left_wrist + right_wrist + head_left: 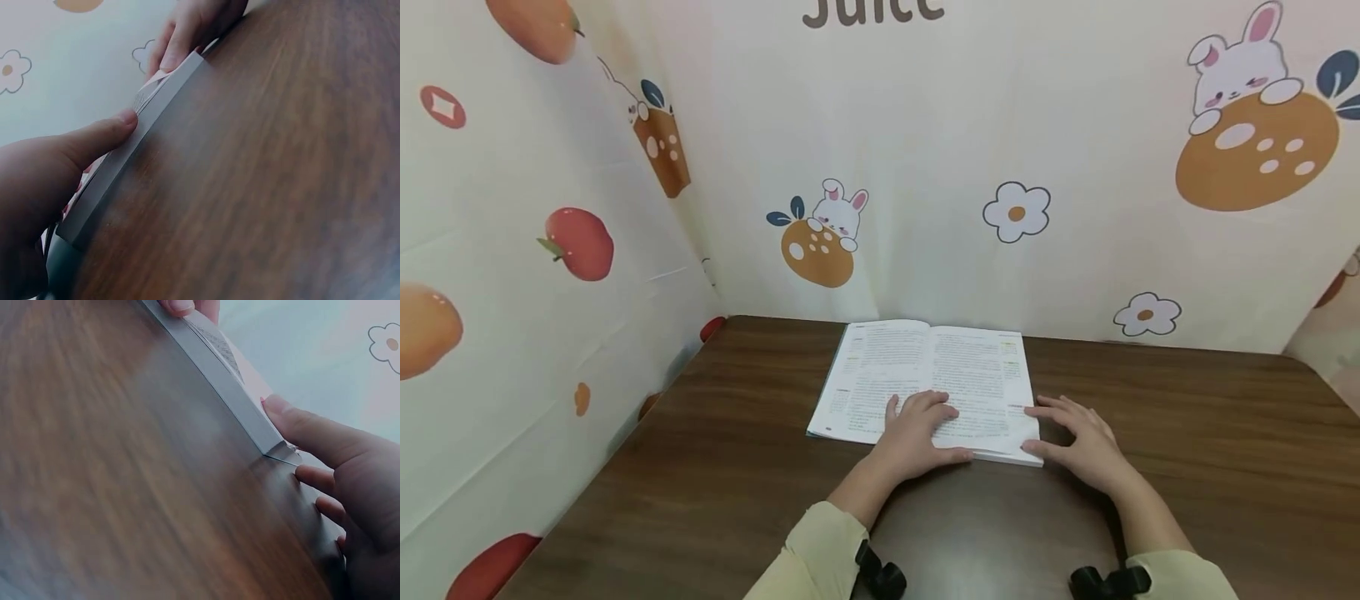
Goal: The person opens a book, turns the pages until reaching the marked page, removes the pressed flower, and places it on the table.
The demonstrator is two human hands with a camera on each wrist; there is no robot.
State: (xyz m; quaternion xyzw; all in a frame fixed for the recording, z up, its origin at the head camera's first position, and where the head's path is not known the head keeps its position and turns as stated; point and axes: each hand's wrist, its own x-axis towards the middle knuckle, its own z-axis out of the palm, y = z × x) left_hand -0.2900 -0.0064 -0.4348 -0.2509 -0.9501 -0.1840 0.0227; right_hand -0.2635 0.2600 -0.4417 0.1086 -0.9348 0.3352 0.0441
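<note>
Largest of all, a pale wall covering (925, 108) behind and along the left, with printed fruit, rabbits, flowers and, cut by the top edge of the head view, the word "Juice". Below it, a dark brown wooden tabletop (700, 467), with a glossy patch between the forearms.

Next in size, a book (973, 375), lying flat and spread at its middle on the tabletop, near the far edge and close to the wall covering. Two printed pages facing up, too small to read, with a sliver of blue-green cover at the lower left corner. In the wrist views, a thick page block along the near edge, with a sheet slightly raised between the two thumbs.

Then, light yellow-green sleeves (820, 550) on both forearms.

Smaller, the left hand (913, 442), across the lower pages near the centre fold, with fingers spread and thumb touching the near edge. A loose, unclenched grip, resting rather than grasping. At the book's lower right corner, the right hand (1086, 446), with thumb touching the page corner and fingers along the right edge. Grip relaxed there too, with fingers apart.

Smallest, black devices (880, 571) at both wrists, and faint yellow marks (1011, 343) in the right page's margin.
</note>
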